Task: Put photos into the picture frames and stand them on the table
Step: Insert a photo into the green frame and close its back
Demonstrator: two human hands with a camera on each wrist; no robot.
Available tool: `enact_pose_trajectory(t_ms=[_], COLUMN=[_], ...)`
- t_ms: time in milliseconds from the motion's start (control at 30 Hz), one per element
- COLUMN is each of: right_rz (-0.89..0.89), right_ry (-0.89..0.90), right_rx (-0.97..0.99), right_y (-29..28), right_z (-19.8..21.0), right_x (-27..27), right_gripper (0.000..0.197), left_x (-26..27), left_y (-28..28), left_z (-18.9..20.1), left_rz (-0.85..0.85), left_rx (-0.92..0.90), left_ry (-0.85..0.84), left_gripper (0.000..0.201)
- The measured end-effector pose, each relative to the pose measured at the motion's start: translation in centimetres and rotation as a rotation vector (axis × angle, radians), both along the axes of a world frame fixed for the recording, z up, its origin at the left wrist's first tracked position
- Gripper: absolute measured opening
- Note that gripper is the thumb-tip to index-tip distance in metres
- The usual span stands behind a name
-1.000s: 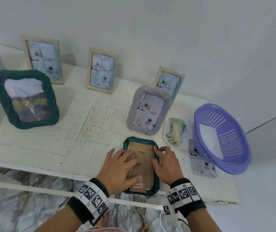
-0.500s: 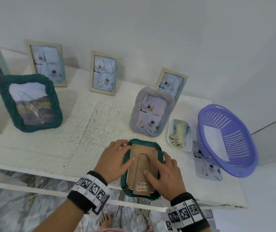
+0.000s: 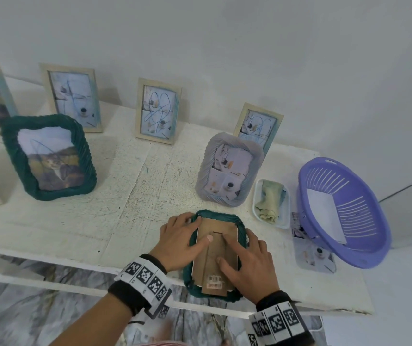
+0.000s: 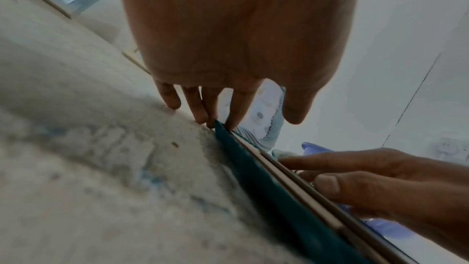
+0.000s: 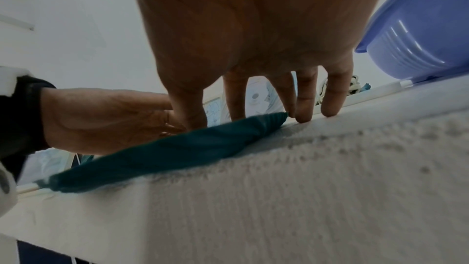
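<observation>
On the white table (image 3: 75, 221), both hands flank the face-down green frame (image 3: 242, 226).

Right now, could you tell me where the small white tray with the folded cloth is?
In the head view the white tray sits right of centre on the table, between the grey woven frame and the purple basket.
</observation>
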State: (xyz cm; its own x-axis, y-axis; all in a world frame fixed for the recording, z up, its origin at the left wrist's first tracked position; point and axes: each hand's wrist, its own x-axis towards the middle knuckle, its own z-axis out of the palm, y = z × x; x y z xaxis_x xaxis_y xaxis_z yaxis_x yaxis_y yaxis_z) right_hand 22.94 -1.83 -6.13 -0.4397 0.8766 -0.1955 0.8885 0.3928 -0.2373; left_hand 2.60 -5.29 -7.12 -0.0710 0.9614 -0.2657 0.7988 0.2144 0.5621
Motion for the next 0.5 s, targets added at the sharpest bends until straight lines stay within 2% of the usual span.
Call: enact_pose_trajectory(t_ms=[133,200,367,433,500], right_rz=[0.007,0.008,0.072,0.166,0.186], right_ry=[0.002,-0.029,-0.05,-0.04,0.009], right_rx=[0.016,0.018,0.168,0.204,0.199], right_y=[-0.1,-0.3,-1.2,-1.9,-2.6], right_z=[0.1,0.0,0.9,0.9,0.8], right_x=[-0.1,-0.2,-1.6,-2.7,-3.6], right_gripper=[0.071,0.069,0.044,0.036,0.033], left_x=[-0.5,-0.8,-0.8,-0.7,-0.4], left_y=[0.1,0.0,-0.7,-0.9,-0.8], left_z=[0.2,0.2,1.0,1.2,1.7], left_rz=[0.005,0.028,0.255,0.381,0.51], left_rx=[-0.001,0.021,0.081,0.069,0.053], left_ry=[-0.022,-0.11,-0.494,-0.655,-0.85], left_gripper=[0.097,0.089,0.047,0.041,0.038])
